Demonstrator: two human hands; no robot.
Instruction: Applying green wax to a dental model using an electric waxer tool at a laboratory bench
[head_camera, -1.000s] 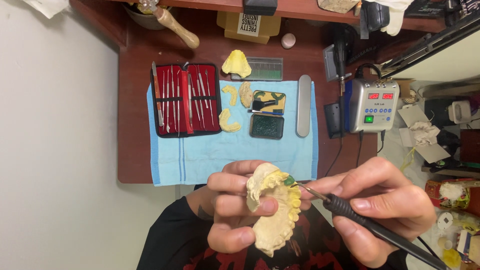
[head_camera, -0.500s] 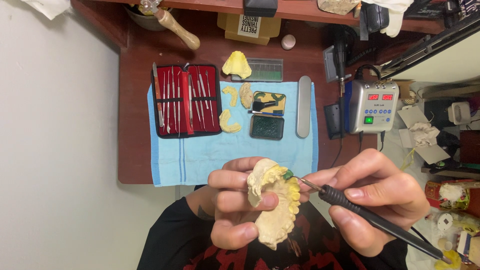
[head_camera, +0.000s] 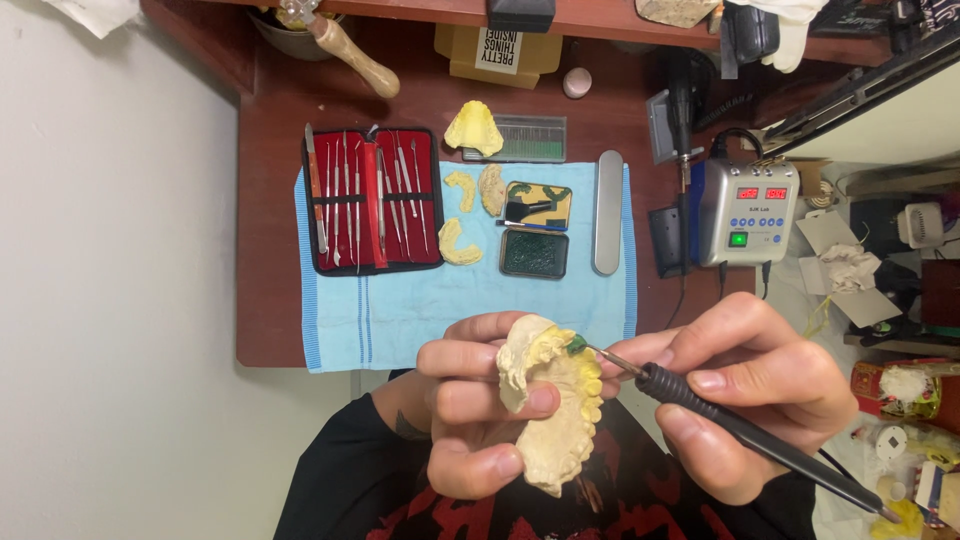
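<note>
Clearly left hand grasps cast above lap, near desk edge; right hand pinches wax tool, tip at green wax. Cast likely stiff, brittle, light; best held by base.

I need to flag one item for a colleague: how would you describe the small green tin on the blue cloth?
Start at the blue cloth on the brown desk. Right of the red tool case two small rectangular tins lie one above the other. The green tin is the lower one, plain dark green, whereas its neighbour is yellow and green.
</note>
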